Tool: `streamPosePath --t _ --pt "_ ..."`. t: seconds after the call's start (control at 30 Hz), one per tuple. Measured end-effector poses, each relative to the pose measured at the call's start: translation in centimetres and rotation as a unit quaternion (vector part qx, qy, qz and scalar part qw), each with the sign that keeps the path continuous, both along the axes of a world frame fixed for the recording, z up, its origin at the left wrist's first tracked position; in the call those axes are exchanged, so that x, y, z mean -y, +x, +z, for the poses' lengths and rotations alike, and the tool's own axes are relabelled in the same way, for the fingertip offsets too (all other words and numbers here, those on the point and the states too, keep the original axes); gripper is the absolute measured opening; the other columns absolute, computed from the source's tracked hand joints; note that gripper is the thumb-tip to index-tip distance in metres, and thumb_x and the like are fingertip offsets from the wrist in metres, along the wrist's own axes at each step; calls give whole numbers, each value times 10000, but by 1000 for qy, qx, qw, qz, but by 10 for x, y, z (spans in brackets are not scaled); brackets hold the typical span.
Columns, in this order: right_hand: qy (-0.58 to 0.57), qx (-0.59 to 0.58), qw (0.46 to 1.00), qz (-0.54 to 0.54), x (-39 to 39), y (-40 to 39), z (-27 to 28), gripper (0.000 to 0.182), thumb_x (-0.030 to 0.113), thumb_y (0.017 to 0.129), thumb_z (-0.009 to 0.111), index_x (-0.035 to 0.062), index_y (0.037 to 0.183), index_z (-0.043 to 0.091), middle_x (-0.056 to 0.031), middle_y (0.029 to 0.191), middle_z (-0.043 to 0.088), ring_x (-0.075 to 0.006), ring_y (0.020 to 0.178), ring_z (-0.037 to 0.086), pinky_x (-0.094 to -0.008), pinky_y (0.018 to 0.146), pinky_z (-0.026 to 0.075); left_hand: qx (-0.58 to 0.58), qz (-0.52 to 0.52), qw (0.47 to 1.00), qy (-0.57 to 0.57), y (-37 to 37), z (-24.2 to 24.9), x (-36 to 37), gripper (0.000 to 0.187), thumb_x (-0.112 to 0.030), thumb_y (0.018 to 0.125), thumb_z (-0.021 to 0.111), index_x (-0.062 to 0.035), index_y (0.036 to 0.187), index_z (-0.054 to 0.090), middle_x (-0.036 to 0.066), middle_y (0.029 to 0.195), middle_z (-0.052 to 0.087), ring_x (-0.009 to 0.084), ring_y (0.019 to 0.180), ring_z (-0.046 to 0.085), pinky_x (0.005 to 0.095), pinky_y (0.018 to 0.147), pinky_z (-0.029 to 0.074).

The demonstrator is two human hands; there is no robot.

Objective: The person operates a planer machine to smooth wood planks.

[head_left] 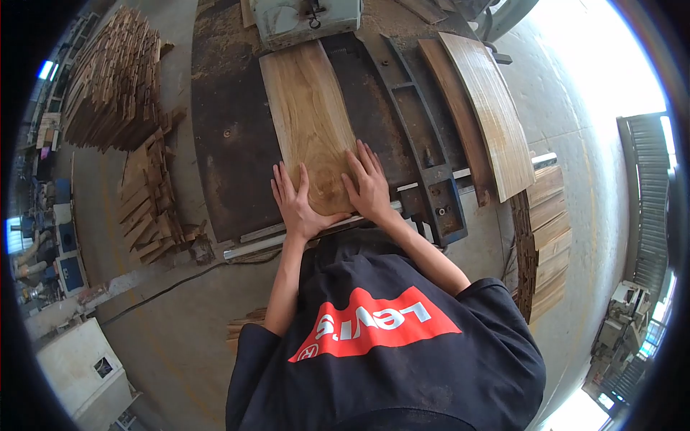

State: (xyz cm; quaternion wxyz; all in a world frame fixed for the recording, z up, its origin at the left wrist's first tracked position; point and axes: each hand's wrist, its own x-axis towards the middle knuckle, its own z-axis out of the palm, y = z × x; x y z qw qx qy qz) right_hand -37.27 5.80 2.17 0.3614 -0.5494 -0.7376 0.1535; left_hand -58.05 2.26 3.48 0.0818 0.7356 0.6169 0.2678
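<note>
A long wooden board (307, 100) lies flat on the dark machine table (230, 165), its far end at the base of a pale machine housing (307, 18). My left hand (300, 208) rests at the near left corner of the board, fingers spread and pointing away from me. On the right edge of the same board, near its close end, lies my right hand (369, 183) with its fingers stretched out. Both thumbs point inward over the board's near end. To the right of the board runs a dark metal fence (424, 129).
Two more boards, one a pale plank (489, 108), lie at the table's right side. Tall stacks of boards (115, 86) stand on the floor at left, and another stack (550, 237) at right. A metal bar (251, 248) runs along the table's front edge. A black cable (165, 289) crosses the floor.
</note>
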Motion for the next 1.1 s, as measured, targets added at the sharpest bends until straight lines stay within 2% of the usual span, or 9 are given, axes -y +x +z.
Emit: streamPosePath --t 0.37,0.57,0.83,1.03,1.1 --pt "26 19 999 -16 -55 -20 0 509 185 1023 708 17 1495 623 -322 1624 501 -501 1499 495 -560 1268 390 -43 -4 999 -20 -13 7 -51 1650 -896 476 901 1 1722 296 458 1712 178 597 1634 144 671 1316 160" --pt "36 15 999 -31 -80 -29 -2 475 185 1028 697 29 1473 639 -314 1599 530 -486 1483 519 -557 1262 403 -39 -11 999 -1 -19 3 -79 1660 -906 475 895 21 1714 293 467 1694 189 608 1621 155 670 1315 169" --pt "73 8 995 -74 -160 -52 -6 433 194 1007 696 56 1416 669 -282 1546 590 -448 1437 575 -529 1240 439 -72 -18 997 11 -42 -2 -158 1627 -919 494 885 21 1698 325 470 1678 227 595 1619 189 674 1305 191" --pt "58 -36 995 -76 -195 -58 -10 467 233 992 703 83 1432 661 -244 1542 610 -409 1437 588 -520 1234 446 -106 3 994 -16 -47 1 -193 1586 -920 527 874 -1 1702 334 461 1683 246 566 1629 201 685 1292 208" --pt "60 -6 994 -89 -209 -60 -14 508 257 976 714 93 1453 655 -217 1557 612 -405 1454 575 -519 1234 447 -121 19 992 -19 -45 2 -201 1551 -907 557 873 -12 1704 335 438 1688 272 555 1627 215 681 1291 216"
